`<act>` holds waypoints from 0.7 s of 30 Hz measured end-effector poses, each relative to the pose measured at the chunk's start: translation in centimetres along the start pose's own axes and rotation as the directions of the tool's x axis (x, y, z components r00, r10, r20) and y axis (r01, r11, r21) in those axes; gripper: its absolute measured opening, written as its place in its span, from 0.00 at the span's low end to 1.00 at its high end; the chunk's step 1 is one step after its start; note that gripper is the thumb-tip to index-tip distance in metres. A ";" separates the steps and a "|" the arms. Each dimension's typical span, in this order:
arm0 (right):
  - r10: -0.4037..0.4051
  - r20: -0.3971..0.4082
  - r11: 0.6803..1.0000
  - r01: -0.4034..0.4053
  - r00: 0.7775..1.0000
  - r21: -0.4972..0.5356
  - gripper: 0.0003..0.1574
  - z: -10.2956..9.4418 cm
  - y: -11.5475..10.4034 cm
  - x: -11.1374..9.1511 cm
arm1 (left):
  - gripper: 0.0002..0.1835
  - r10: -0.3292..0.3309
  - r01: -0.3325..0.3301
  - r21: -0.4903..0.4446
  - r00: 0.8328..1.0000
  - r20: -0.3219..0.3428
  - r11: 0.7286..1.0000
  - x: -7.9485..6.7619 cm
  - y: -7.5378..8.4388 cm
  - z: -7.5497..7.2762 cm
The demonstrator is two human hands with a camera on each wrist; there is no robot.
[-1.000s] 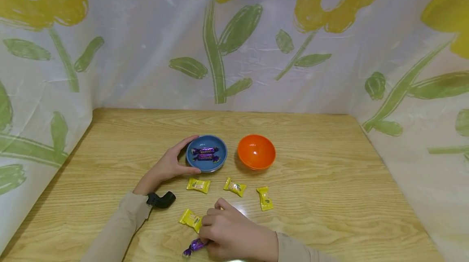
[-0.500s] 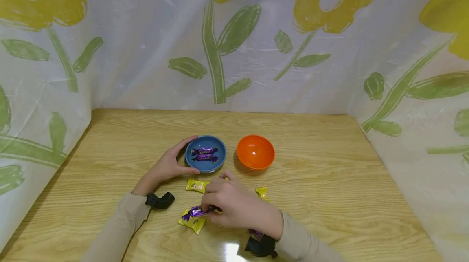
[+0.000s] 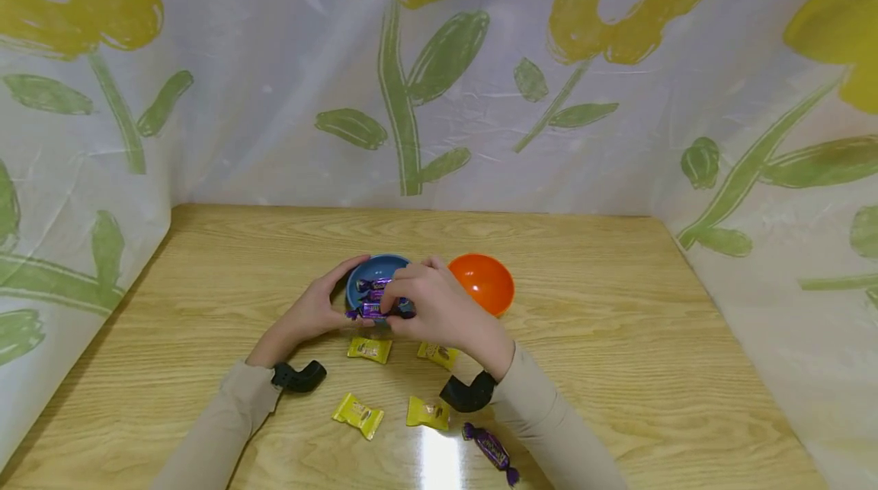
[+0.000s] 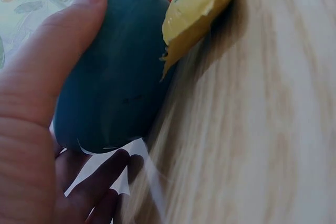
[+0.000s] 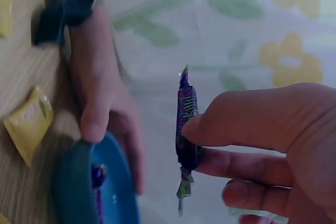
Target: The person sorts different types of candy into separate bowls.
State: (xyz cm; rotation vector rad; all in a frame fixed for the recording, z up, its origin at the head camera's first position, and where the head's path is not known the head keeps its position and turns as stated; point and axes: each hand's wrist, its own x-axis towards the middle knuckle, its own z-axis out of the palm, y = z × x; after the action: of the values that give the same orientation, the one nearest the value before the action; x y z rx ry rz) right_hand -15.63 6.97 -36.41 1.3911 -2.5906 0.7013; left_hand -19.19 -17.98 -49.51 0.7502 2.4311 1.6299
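My left hand (image 3: 312,315) holds the blue bowl (image 3: 373,267) at its left side, thumb in front and fingers behind. Two purple-wrapped candies (image 3: 372,285) lie inside it, partly hidden by my right hand (image 3: 439,303). That hand pinches another purple-wrapped candy (image 5: 185,114) between thumb and fingers, above the bowl's near rim. The left wrist view shows the bowl's outer wall (image 4: 118,72) beside my left thumb (image 4: 58,45). Right of the blue bowl stands an orange bowl (image 3: 488,282), its left edge covered by the right hand.
Several yellow-wrapped candies lie in front of the bowls, among them one near the blue bowl (image 3: 369,349) and one farther forward (image 3: 358,415). A purple-wrapped candy (image 3: 490,450) lies by the right forearm. Flowered cloth (image 3: 274,94) walls the wooden table (image 3: 617,322) at back and sides.
My right hand has lifted a purple-wrapped candy off the near part of the table and carried it forward to the blue bowl. The left hand has stayed on the bowl.
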 end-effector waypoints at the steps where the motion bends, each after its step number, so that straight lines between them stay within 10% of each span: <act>1: 0.018 0.007 1.000 -0.018 1.000 0.016 0.06 0.2 0.4 0.3 | 0.55 -0.016 0.016 -0.001 1.000 -0.002 1.000 0.0 0.1 0.0; 10: 0.197 0.107 0.980 -0.193 0.975 -0.047 0.04 3.1 3.6 1.7 | 0.55 -0.043 0.043 0.004 0.999 -0.001 0.999 -0.1 0.3 0.0; 21: 0.220 0.138 0.966 -0.195 0.966 -0.172 0.03 5.3 4.3 1.8 | 0.54 -0.042 0.042 0.005 0.999 -0.004 0.999 -0.2 0.3 0.0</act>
State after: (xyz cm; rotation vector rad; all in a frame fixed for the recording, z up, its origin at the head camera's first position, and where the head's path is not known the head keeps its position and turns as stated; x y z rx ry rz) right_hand -19.51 5.24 -42.02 1.1839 -2.8725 0.4128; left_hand -18.90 -17.96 -49.29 0.6923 2.4373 1.6120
